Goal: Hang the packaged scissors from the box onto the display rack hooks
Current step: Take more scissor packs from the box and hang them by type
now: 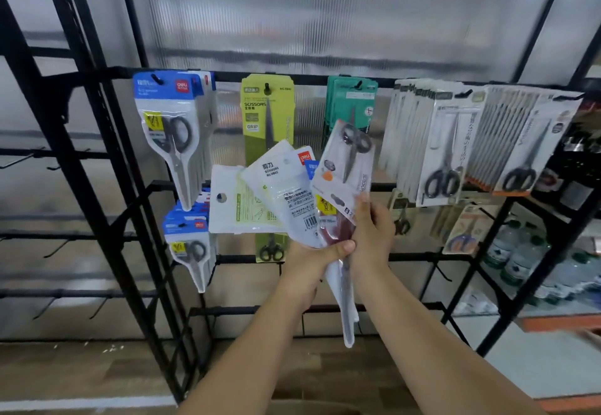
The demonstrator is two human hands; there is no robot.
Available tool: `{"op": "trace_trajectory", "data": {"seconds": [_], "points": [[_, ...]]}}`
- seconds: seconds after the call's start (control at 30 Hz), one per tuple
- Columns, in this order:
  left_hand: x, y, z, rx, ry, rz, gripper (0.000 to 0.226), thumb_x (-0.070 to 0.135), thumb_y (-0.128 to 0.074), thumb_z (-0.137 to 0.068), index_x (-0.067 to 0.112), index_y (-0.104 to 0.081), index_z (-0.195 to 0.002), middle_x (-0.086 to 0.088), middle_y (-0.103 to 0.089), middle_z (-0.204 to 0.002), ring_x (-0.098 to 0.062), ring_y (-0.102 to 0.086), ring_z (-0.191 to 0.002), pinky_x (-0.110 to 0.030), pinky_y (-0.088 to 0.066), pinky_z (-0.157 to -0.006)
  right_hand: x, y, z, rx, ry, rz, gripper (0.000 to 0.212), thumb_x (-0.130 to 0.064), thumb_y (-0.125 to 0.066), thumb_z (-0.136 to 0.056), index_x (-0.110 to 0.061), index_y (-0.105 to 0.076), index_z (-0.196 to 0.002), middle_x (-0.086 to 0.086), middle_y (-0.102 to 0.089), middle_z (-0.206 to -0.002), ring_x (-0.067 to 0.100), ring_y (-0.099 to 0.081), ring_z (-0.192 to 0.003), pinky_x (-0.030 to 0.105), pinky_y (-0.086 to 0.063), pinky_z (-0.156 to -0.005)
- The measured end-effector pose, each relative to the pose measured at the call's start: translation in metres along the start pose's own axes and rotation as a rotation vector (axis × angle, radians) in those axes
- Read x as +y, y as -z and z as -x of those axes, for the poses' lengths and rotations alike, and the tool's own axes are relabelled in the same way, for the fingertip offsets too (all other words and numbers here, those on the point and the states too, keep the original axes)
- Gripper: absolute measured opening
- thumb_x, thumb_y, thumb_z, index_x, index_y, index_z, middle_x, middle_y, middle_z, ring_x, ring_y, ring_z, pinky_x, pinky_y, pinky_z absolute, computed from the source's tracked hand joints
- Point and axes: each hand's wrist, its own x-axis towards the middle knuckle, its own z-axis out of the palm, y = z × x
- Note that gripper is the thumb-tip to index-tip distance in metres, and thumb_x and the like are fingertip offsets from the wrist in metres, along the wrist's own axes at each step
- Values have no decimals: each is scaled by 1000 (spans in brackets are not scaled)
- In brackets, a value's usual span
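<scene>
Glossy flat scissor packs (286, 193) fanned, both hands (312, 261) gripping.

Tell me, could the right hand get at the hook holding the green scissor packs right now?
Probably not freely: the right hand is pinching a pack in the fanned packs, which sit before the green packs. The hook itself is uncovered above.

A translucent ribbed plastic wall panel (325, 17) glows with soft daylight; below it lies brown wood-patterned flooring (81, 372), and right of it stand shelved water bottles (520, 252).
</scene>
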Motion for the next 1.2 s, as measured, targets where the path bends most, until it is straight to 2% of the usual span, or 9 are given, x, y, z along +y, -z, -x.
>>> {"op": "trace_trajectory", "data": {"seconds": [0.17, 0.47, 0.53, 0.63, 0.77, 0.9, 1.0, 1.1, 1.2], "points": [[1, 8, -8, 49, -11, 43, 42, -18, -65, -70, 5, -64, -105, -12, -72, -96, -26, -68, -90, -36, -57, -81, -6, -1, -2, -125, -147, -210, 25, -20, -56, -93, -13, -56, -69, 3, -59, -71, 8, -56, -60, 21, -49, -57], [8, 45, -10, 148, -41, 19, 39, -11, -63, -70, 12, -64, -101, 2, -74, -88, -11, -70, -82, -23, -55, -65, -4, 40, -41, -224, -130, -44, 27, -8, -46, -97, -15, -57, -73, -1, -60, -75, 10, -52, -65, 18, -43, -55], [12, 54, -10, 167, -49, 30, 41, -1, -67, -62, 12, -64, -101, 3, -75, -87, -10, -70, -82, -22, -55, -64, -2, 55, -52, -285, -125, 20, 28, -4, -46, -95, -16, -58, -73, -2, -61, -74, 9, -55, -63, 20, -43, -53], [16, 63, -11, 161, -46, -5, 42, 1, -68, -59, 14, -65, -98, 3, -75, -87, -11, -71, -82, -22, -56, -65, 2, 74, -60, -373, -90, 155, 30, -1, -49, -93, -18, -60, -71, -9, -62, -65, -3, -55, -48, 12, -41, -41], [17, 68, -9, 129, -49, -43, 40, -1, -68, -61, 12, -67, -99, -3, -74, -92, -17, -71, -88, -26, -57, -72, 10, 86, -66, -467, -63, 305, 31, -2, -53, -91, -23, -63, -70, -17, -63, -56, -9, -53, -46, 7, -40, -44], [18, 70, -4, 110, -50, -76, 39, -2, -74, -64, 15, -67, -99, -2, -74, -92, -17, -71, -88, -26, -56, -70, 12, 97, -75, -478, -44, 344, 20, -3, -56, -90, -14, -66, -77, -14, -64, -62, -6, -54, -50, 6, -40, -46], [20, 71, -2, 129, -23, -77, 44, 3, -77, -65, 17, -66, -105, -2, -74, -97, -18, -70, -91, -27, -57, -71, 11, 104, -83, -478, 7, 403, 15, -5, -58, -89, -13, -69, -82, -10, -64, -69, 7, -56, -61, 8, -42, -50], [20, 68, -1, 137, -21, -74, 40, 5, -75, -68, 19, -66, -105, -1, -74, -98, -16, -70, -91, -26, -57, -69, 4, 105, -87, -526, 64, 472, 26, -7, -60, -88, -27, -67, -73, -15, -66, -68, 9, -56, -65, 19, -44, -58], [18, 67, 1, 159, -33, -67, 39, 5, -69, -69, 19, -66, -105, -1, -74, -99, -17, -70, -91, -26, -57, -70, -3, 105, -94, -615, 52, 486, 19, -12, -61, -89, -25, -70, -78, -17, -68, -61, 7, -57, -55, 13, -45, -51]]}}
